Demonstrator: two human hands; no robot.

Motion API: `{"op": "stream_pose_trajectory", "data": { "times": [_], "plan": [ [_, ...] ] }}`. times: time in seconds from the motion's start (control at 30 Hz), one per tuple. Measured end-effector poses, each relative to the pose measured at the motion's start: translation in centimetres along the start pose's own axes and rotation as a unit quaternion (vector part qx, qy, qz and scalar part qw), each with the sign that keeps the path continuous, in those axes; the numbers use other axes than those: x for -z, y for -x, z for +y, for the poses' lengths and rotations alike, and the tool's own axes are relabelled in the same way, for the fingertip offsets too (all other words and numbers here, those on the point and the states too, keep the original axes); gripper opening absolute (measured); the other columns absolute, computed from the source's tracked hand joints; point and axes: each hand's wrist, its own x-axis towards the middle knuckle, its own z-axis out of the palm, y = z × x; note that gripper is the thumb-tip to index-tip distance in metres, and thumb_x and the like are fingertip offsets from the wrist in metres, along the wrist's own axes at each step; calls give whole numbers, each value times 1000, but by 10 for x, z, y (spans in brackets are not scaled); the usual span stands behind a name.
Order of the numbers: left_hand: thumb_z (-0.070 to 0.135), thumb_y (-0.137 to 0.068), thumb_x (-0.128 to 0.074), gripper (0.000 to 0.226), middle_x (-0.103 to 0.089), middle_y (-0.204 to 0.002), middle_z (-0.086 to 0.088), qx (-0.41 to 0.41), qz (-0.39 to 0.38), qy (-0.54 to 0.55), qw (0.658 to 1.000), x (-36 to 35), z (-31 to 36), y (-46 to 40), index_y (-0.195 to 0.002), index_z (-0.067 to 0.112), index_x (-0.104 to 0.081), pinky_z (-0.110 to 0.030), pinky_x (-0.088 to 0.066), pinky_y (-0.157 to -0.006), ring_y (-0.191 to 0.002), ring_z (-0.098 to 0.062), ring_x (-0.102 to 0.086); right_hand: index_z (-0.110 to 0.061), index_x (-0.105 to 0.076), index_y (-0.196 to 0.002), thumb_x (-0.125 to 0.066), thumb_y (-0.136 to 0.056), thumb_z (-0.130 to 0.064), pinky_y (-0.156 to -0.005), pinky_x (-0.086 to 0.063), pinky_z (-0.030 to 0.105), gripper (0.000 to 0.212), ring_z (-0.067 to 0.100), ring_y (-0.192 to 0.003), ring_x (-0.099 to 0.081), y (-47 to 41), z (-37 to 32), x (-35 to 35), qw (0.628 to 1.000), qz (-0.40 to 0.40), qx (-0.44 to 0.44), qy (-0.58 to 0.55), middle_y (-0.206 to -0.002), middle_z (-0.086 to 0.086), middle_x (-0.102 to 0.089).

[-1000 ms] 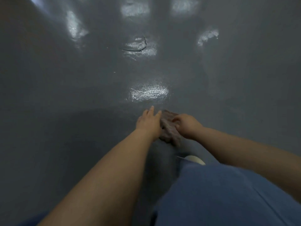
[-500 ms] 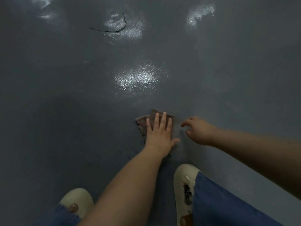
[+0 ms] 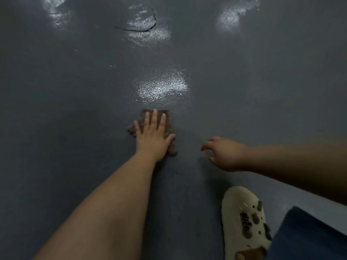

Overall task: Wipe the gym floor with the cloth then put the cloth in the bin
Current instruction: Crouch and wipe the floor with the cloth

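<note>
A grey glossy floor [image 3: 75, 109] is seen, marked by a crack [image 3: 139, 28] far beyond the cloth [image 3: 168, 121]. The cloth is pressed flat under the spread left hand [image 3: 152, 137]. The right hand [image 3: 223, 152], loosely curled and holding nothing, is held right of the cloth, with a shoe [image 3: 244, 222] nearer the viewer.

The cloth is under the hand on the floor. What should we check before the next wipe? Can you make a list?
1. Left hand flat on the brown cloth, fingers straight: ok.
2. Cloth lying on the grey floor: ok.
3. Right hand off the cloth, holding nothing: ok.
4. Cream shoe out of the wiping path ahead: ok.
5. Crack in the floor far ahead of the cloth: ok.
6. Bin nearby for later: cannot tell, none in view.
</note>
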Motion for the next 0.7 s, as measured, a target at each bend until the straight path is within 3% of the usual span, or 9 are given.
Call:
{"op": "stream_pose_trajectory", "data": {
  "times": [0.13,0.23,0.3,0.37,0.43,0.53,0.6,0.7],
  "plan": [
    [65,-92,-27,72,21,-157,-6,171,15,96,980,2,-13,-5,-150,36,5,-67,6,-106,-143,-30,21,-13,-47,-132,-41,-95,-15,-105,-36,37,38,32,-128,-36,-26,-8,-15,992,106,-59,-41,-140,12,-37],
    [62,-92,-30,72,21,-156,-9,175,25,125,976,-1,-2,-2,-151,36,2,-64,6,-108,-143,-33,20,-10,-48,-127,-40,-94,-15,-96,-39,39,34,33,-123,-35,-40,-19,-30,964,209,-126,-104,-136,11,-36],
    [62,-93,-30,71,21,-156,-10,96,14,96,991,-13,17,13,-151,36,2,-63,8,-108,-142,-35,20,-11,-48,-126,-41,-92,-12,-96,-38,39,35,32,-124,-34,-43,-26,-40,947,259,-139,-128,-138,11,-36],
    [64,-90,-26,70,18,-157,-11,-54,9,55,997,-29,38,40,-150,37,-3,-62,13,-107,-142,-36,20,-13,-49,-129,-42,-90,-10,-99,-36,38,40,31,-128,-31,-43,-26,-47,939,283,-136,-139,-143,9,-34],
    [63,-91,-27,68,18,-157,-9,-195,-25,-9,980,-37,46,57,-150,38,-6,-62,16,-106,-141,-33,24,-16,-46,-134,-42,-90,-10,-102,-34,36,45,28,-133,-28,-42,-22,-52,941,284,-130,-127,-148,7,-31],
    [60,-93,-34,67,15,-158,-4,-278,-30,-87,956,-29,25,41,-150,40,-6,-57,13,-110,-144,-29,18,-17,-46,-136,-45,-91,-14,-103,-33,36,45,29,-133,-29,-44,-18,-56,942,294,-122,-103,-150,7,-31],
    [60,-93,-34,66,13,-159,-1,-252,-9,-95,963,-18,6,20,-150,41,-6,-56,8,-112,-145,-25,15,-16,-50,-133,-44,-95,-20,-102,-35,38,38,31,-131,-33,-45,-19,-58,932,319,-129,-111,-148,9,-35],
    [60,-94,-31,66,17,-158,1,-67,3,-14,998,-1,-34,-5,-149,41,0,-57,7,-112,-145,-25,17,-14,-49,-133,-39,-100,-29,-103,-33,38,38,31,-132,-32,-48,-26,-62,925,327,-147,-125,-149,9,-33]
  ]
}}
